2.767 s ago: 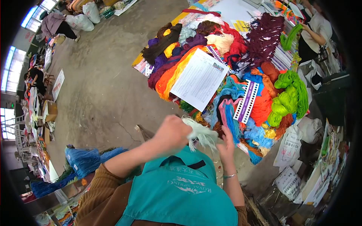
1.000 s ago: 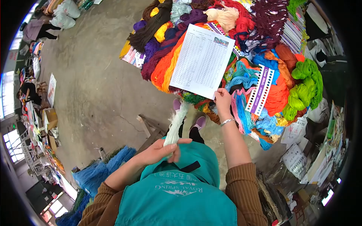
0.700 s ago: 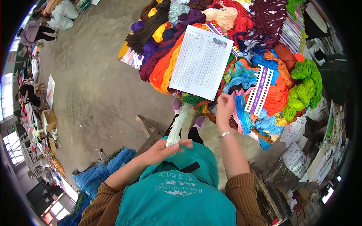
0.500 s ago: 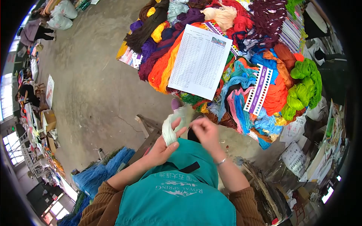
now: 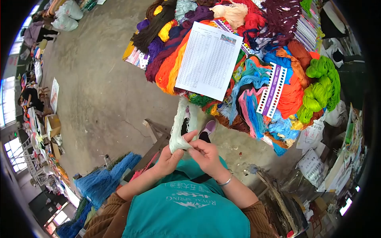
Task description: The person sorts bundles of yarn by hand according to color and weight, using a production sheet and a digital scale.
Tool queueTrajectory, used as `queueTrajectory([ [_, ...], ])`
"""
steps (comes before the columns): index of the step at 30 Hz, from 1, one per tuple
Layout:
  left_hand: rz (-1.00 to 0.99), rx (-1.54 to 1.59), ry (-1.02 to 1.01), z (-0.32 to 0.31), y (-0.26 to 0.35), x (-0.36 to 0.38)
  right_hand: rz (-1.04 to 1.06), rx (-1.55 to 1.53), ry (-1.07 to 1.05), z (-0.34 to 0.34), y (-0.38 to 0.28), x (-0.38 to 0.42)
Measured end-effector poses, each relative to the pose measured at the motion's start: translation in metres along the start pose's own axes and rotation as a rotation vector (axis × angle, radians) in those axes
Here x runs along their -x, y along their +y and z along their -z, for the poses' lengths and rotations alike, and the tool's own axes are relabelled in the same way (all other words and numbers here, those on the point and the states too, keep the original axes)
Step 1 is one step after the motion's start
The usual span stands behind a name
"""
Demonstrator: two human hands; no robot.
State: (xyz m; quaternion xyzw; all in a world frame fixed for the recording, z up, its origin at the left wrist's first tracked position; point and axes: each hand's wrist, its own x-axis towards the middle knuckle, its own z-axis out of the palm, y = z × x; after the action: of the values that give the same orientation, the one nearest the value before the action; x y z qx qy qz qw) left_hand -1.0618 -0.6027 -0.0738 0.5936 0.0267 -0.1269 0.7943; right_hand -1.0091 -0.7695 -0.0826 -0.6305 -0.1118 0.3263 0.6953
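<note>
A pale, whitish-green skein of thread (image 5: 177, 129) hangs in a long loop in front of my teal apron (image 5: 190, 202). My left hand (image 5: 170, 156) is closed around the near end of the loop, with some fingers inside it. At the skein's right side, my right hand (image 5: 206, 155) pinches with thumb and fingers touching the strands. Whether it holds a single thread or several is too small to make out. Beyond the hands, the far end of the loop dangles near the edge of the yarn pile.
Colourful yarn hanks (image 5: 289, 99) cover a table ahead, with a printed sheet (image 5: 208, 63) and a purple-and-white thread card (image 5: 272, 90) on top. Blue yarn (image 5: 107, 178) lies at lower left beside a wooden frame (image 5: 156, 131). Sacks and papers crowd the right; another person stands far left.
My right hand, blurred and apart from the skein before, has come down to it beside my left hand. The skein now hangs as a longer, more open loop.
</note>
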Motion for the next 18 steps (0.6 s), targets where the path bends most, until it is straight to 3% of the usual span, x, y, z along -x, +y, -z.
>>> queueTrajectory([
  [2,0.023,0.086,0.029,-0.006,-0.001,0.0,-0.117,-0.312,0.05,-0.001,0.0,0.003],
  [5,0.034,0.166,0.066,-0.013,0.0,-0.001,-0.117,-0.384,0.058,-0.002,-0.006,0.004],
  [10,0.031,0.06,0.041,-0.018,0.01,-0.002,0.023,-0.048,-0.014,-0.001,-0.021,0.007],
  [12,-0.2,-0.422,0.063,-0.015,0.006,0.0,-0.003,0.106,-0.215,0.005,-0.012,0.013],
  [13,-0.232,-0.556,0.088,-0.011,0.001,0.004,-0.001,0.106,-0.216,0.007,-0.014,0.018],
  [15,-0.292,-0.544,0.129,-0.008,-0.008,0.004,-0.203,-0.223,-0.288,0.01,-0.027,0.026],
  [16,-0.162,-0.341,0.142,-0.018,-0.007,0.001,-0.202,-0.224,-0.289,0.01,-0.035,0.027],
  [18,0.21,0.225,-0.059,-0.015,-0.007,-0.003,-0.228,-0.178,-0.235,0.012,-0.047,0.028],
])
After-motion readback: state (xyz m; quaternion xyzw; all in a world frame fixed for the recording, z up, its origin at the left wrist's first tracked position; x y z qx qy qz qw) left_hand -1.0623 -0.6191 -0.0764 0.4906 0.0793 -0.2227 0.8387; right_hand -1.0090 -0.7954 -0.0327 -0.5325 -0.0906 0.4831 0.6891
